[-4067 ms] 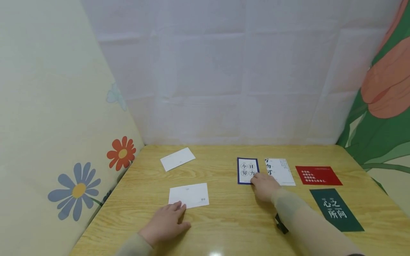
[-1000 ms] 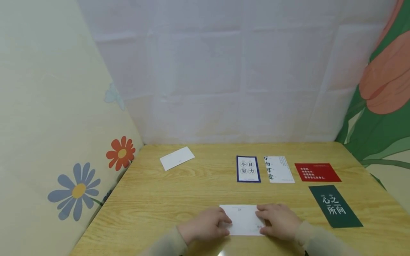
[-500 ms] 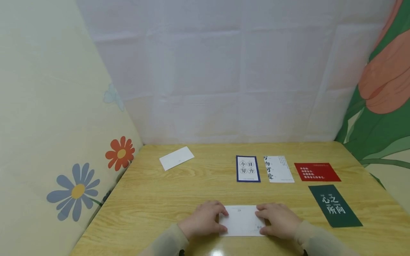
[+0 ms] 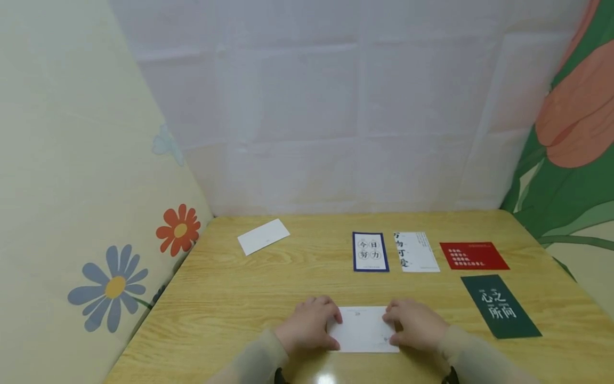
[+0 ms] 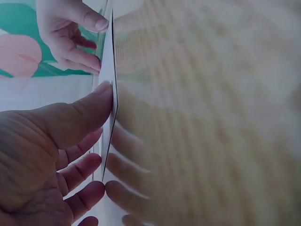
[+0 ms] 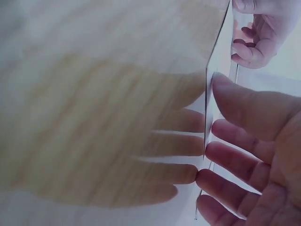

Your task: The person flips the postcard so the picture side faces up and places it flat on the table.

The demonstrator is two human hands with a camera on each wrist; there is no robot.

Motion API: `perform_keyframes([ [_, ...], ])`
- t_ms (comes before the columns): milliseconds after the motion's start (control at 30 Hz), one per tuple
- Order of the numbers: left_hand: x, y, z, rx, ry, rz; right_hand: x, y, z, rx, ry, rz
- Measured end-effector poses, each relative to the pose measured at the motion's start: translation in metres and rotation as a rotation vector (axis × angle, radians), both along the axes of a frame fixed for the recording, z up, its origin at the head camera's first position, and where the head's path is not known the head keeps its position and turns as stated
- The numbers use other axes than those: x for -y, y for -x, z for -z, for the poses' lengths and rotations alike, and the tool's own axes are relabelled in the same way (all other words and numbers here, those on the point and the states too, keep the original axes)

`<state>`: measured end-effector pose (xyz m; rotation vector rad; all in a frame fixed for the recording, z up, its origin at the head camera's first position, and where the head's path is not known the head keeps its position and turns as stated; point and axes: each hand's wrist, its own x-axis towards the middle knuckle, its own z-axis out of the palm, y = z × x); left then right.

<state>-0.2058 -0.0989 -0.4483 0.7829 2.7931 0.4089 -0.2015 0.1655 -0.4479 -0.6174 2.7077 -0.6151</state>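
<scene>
In the head view a white card [image 4: 362, 332] lies on the table at the front middle, small print on its upper face. My left hand [image 4: 313, 325] touches its left end with thumb and fingertips. At the opposite end, my right hand [image 4: 414, 324] rests its thumb and fingertips on the card in the same way. The left wrist view shows the card [image 5: 108, 68] nearly edge-on, low over the shiny tabletop, thumb on its face. From the right wrist the card [image 6: 219, 52] also appears as a thin strip beside the fingertips.
Along the back right lie a blue-bordered card [image 4: 371, 252], a white card with dark characters [image 4: 417, 252] and a red card [image 4: 475, 256]. A dark green card [image 4: 501, 306] lies nearer. Another white card [image 4: 264, 237] sits back left on the wooden table [image 4: 230, 298].
Over four seconds the white card moved from the left to the front middle. My right hand left the blue-bordered card for this card's right end. My left thumb and fingers shifted outward on it.
</scene>
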Motion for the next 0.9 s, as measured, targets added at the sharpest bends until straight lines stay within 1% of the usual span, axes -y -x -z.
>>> perform_keyframes([
  [67,0.000,0.003,-0.001,0.014,-0.013,-0.013,0.001,0.004,0.000,0.013,0.032,0.019],
  [167,-0.001,0.006,-0.001,0.061,-0.051,-0.044,0.002,0.010,0.000,0.034,0.076,0.055],
  [300,-0.002,0.011,0.002,0.092,-0.095,-0.083,0.003,0.018,0.003,0.053,0.104,0.107],
  [400,-0.003,0.013,0.005,0.081,-0.099,-0.096,0.004,0.023,0.005,0.072,0.120,0.144],
  [567,-0.005,0.016,0.007,0.088,-0.092,-0.127,0.006,0.028,0.006,0.113,0.134,0.192],
  [767,-0.008,0.018,0.005,0.114,-0.092,-0.184,0.007,0.030,0.005,0.131,0.112,0.204],
  [900,-0.010,0.019,0.004,0.116,-0.069,-0.195,0.009,0.032,0.005,0.132,0.098,0.196],
])
